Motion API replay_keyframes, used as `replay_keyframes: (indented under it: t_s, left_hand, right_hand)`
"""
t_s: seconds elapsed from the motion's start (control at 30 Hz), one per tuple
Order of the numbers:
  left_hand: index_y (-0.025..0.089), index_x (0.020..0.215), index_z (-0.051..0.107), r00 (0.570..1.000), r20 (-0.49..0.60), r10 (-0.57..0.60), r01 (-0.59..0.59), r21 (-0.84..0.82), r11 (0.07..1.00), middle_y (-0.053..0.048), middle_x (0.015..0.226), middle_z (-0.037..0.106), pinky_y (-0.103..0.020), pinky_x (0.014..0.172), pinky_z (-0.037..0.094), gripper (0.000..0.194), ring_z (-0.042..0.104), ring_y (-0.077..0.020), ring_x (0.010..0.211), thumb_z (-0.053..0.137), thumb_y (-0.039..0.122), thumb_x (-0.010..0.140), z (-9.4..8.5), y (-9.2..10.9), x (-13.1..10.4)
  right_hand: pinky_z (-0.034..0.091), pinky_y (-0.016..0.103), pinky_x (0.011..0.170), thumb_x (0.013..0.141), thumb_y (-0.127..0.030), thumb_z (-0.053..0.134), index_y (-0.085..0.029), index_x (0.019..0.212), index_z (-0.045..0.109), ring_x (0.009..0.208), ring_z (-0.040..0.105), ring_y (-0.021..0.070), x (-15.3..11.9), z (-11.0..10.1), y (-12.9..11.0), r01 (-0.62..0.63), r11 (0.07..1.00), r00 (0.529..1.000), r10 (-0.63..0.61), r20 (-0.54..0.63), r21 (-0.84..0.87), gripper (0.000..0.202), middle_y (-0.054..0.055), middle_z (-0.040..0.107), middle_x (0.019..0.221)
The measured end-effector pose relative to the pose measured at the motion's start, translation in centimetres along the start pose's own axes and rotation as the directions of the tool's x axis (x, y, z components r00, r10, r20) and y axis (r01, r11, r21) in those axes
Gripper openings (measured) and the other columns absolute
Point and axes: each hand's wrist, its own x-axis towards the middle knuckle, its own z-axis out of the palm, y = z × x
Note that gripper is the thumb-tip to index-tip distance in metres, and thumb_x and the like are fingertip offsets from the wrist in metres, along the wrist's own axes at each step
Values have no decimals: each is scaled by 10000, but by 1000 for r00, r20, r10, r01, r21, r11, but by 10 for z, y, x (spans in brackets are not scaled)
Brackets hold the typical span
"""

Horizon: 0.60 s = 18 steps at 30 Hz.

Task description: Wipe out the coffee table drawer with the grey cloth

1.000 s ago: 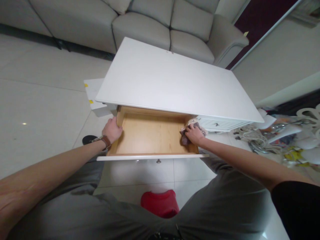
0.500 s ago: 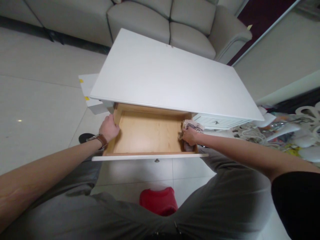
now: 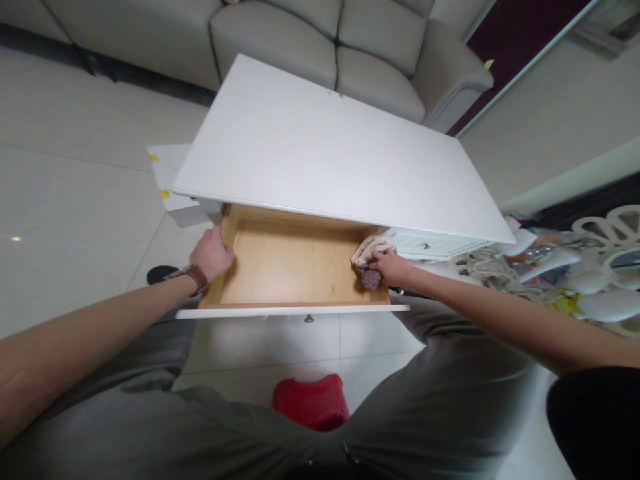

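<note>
A wooden drawer (image 3: 285, 267) is pulled out from the front of a white coffee table (image 3: 330, 153). My left hand (image 3: 213, 255) is closed over the drawer's left side wall, its fingers curled around the edge. At the opposite side, my right hand (image 3: 393, 268) grips a crumpled cloth (image 3: 367, 257), pinkish with darker grey-brown parts. The cloth lies against the inner right wall of the drawer, and part of it hangs down inside. A small dark knob (image 3: 309, 319) sticks out from the drawer front.
A grey sofa (image 3: 280, 47) stands behind the table. Below the drawer, between my legs, is a red plastic object (image 3: 311, 402). White boxes with yellow tape (image 3: 173, 167) sit at the table's left. Cables and bagged items (image 3: 545, 267) are piled on the right.
My right hand has shifted with the cloth along the drawer's right wall, and the cloth is bunched differently. My left hand keeps its hold. The whole view has moved slightly.
</note>
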Motion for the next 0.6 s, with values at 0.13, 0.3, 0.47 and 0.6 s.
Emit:
replay_keyframes:
  t_s: [0.13, 0.3, 0.47, 0.6]
  left_hand:
    - [115, 1213, 469, 1000, 5, 14, -14, -10, 1000, -168, 1202, 605, -346, 810, 514, 341, 619, -268, 1018, 515, 224, 894, -1, 0, 1]
    - [119, 1225, 483, 1000, 6, 10, -10, -3, 1000, -172, 1212, 608, -350, 813, 508, 348, 627, -279, 1036, 500, 235, 897, -3, 2, 0]
    - [127, 1255, 488, 1000, -8, -6, 6, 6, 1000, -190, 1246, 603, -383, 808, 515, 367, 643, -311, 1045, 475, 249, 909, -2, 3, -2]
    - [109, 1239, 490, 1000, -13, -2, 2, 7, 1000, -200, 1247, 606, -392, 819, 518, 354, 639, -314, 1048, 470, 230, 907, -1, 2, -1]
  right_hand:
    - [468, 414, 910, 763, -229, 663, -249, 1140, 781, 986, 616, 284, -29, 14, -15, 91, 995, 989, -95, 110, 35, 396, 124, 606, 1222]
    - [500, 377, 859, 845, -201, 594, -306, 1328, 688, 1107, 556, 298, -17, 0, 10, -100, 994, 993, 102, -59, 35, 503, 117, 557, 1318]
    - [509, 391, 862, 894, -234, 560, -288, 1432, 599, 1125, 560, 313, 7, -10, 20, -202, 979, 967, 196, -161, -24, 542, 145, 496, 1392]
    - [508, 410, 833, 811, -279, 620, -222, 1220, 736, 1005, 635, 309, 1, 4, -9, -140, 989, 988, 137, -69, -42, 429, 162, 587, 1275]
